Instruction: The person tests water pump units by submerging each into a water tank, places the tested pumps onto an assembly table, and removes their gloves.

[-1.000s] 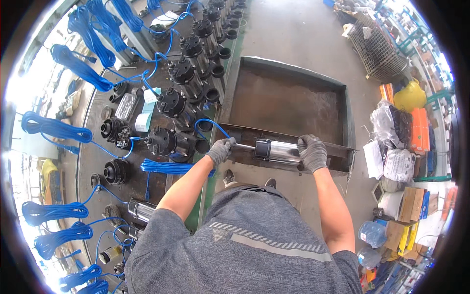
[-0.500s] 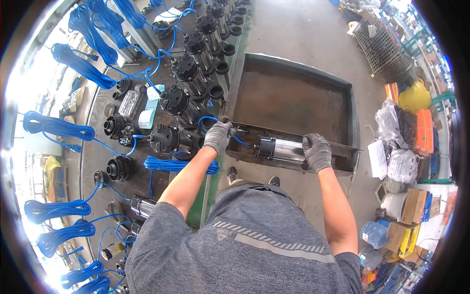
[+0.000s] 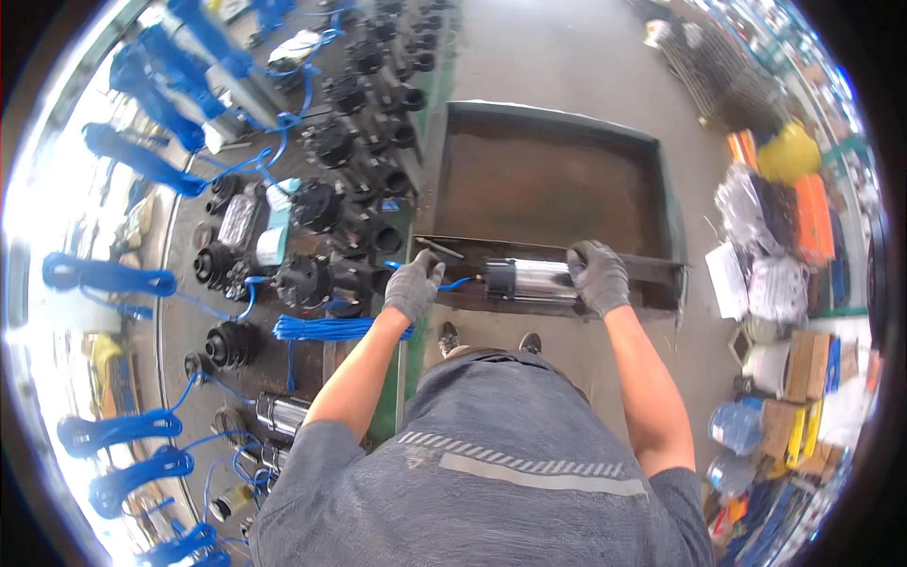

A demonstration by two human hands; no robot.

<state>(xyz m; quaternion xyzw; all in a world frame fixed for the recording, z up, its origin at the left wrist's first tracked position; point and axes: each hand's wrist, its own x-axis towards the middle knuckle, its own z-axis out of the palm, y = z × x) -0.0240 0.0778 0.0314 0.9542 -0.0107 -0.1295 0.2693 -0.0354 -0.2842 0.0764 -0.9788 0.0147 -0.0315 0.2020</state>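
Observation:
A silver motor cylinder with a black end cap point(image 3: 531, 281) lies on its side in the narrow front trough of a dark metal tank. A blue cable point(image 3: 459, 283) runs from its capped end to my left hand. My gloved left hand point(image 3: 414, 286) is closed around this cable, by the tank's left corner. A thin dark rod-like tool point(image 3: 440, 249) lies just beyond its fingertips. My gloved right hand point(image 3: 598, 277) curls over the motor's right end, its fingertips partly hidden.
The rusty-bottomed tank point(image 3: 661, 217) stands in front of me. At left, a workbench point(image 3: 312, 364) bears several upright black-topped pumps point(image 3: 312, 203), black fittings point(image 3: 230, 345) and coiled blue cables point(image 3: 326, 328). Bags, boxes and an orange stack point(image 3: 812, 222) line the right side.
My left hand has drawn a little nearer and left, off the tank's rim and the thin tool. The view has shifted slightly; my right hand stays at the motor's end.

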